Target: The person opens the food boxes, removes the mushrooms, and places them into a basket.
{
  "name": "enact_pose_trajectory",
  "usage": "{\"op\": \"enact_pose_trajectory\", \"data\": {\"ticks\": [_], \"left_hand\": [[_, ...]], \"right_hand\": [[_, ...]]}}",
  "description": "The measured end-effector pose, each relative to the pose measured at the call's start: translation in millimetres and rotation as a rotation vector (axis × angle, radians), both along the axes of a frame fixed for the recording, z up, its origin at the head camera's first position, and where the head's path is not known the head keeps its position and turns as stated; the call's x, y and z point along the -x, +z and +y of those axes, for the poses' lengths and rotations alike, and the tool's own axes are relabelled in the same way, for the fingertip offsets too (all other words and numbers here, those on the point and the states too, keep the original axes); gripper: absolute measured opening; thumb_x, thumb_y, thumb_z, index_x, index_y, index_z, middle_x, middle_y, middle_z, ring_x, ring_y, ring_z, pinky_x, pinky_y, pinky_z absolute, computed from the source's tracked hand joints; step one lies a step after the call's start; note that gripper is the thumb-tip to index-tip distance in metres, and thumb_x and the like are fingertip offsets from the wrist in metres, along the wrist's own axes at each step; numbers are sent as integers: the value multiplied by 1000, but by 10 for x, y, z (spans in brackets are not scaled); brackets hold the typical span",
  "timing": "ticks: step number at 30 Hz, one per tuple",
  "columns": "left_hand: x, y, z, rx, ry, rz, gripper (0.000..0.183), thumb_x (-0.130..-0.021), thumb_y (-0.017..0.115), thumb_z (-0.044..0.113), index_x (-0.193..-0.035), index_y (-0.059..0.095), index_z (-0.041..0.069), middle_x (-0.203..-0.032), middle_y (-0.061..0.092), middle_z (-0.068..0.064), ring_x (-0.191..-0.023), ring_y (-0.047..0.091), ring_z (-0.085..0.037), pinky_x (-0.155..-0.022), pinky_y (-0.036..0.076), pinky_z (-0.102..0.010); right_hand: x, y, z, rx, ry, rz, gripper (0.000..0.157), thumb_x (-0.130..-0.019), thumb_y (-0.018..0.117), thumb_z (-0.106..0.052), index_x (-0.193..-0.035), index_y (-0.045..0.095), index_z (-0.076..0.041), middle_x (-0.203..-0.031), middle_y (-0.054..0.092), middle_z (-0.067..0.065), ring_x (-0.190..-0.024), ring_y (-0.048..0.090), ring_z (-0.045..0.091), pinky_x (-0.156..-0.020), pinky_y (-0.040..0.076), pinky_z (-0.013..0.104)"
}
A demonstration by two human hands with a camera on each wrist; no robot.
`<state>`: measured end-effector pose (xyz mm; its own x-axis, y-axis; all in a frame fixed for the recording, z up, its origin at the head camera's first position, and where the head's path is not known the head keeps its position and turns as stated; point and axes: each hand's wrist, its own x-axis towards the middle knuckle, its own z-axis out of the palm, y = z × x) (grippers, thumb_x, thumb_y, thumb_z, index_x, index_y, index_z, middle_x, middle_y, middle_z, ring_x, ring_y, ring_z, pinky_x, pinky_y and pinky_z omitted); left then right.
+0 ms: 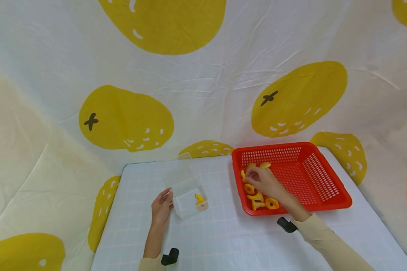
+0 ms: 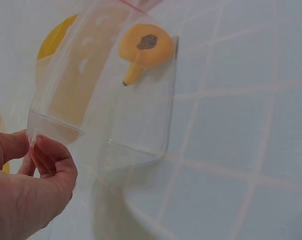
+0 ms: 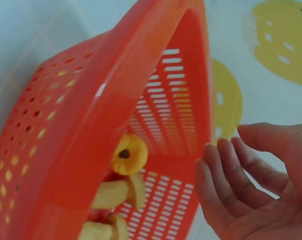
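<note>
A clear plastic box (image 1: 186,199) with its see-through lid (image 1: 178,171) raised stands on the left of the table. Inside it lies one yellow-orange mushroom (image 2: 146,47) with a dark patch on its cap. My left hand (image 1: 161,209) pinches the box's left edge between thumb and fingers. Several more mushrooms (image 1: 256,196) fill the left side of a red plastic basket (image 1: 325,165). Over that side reaches my right hand (image 1: 263,182), fingertips close to a yellow mushroom (image 1: 243,175). In the right wrist view its fingers are loosely bent, thumb apart, with nothing between them.
A table with a pale checked cloth (image 1: 220,233) carries both containers. Behind and beside it hangs a white curtain (image 1: 203,94) printed with large yellow fruit. The basket's raised rim (image 1: 235,180) stands between the box and the mushrooms.
</note>
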<state>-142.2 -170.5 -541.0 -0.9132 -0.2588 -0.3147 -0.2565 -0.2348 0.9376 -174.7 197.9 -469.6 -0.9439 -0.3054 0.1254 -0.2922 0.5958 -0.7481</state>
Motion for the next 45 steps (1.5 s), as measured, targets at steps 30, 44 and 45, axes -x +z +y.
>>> {"op": "enact_pose_trajectory", "data": {"ticks": [30,44,45], "left_hand": [[15,-140,-20,23,28,30,43,-94,61,19,-131,52,-1,-102,60,-2,-86,58,-15,-68,48,-22],[29,-153,4,38,21,39,42,-94,61,18,-130,52,-2,-109,60,-10,-89,58,-19,-71,49,-24],[30,-156,3,44,21,37,42,-94,61,18,-130,52,-2,-112,59,-12,-90,58,-20,-71,50,-25]], "right_hand": [[141,-10,-1114,46,231,7,9,-89,67,-14,-94,62,-8,-86,62,-3,-80,56,12,-75,52,26],[149,-193,-1535,-12,396,-47,14,-86,69,-7,-99,62,-6,-89,61,4,-81,53,16,-73,49,21],[153,-206,-1560,-24,408,-55,14,-86,68,-5,-99,62,-6,-89,61,5,-81,53,17,-74,49,21]]}}
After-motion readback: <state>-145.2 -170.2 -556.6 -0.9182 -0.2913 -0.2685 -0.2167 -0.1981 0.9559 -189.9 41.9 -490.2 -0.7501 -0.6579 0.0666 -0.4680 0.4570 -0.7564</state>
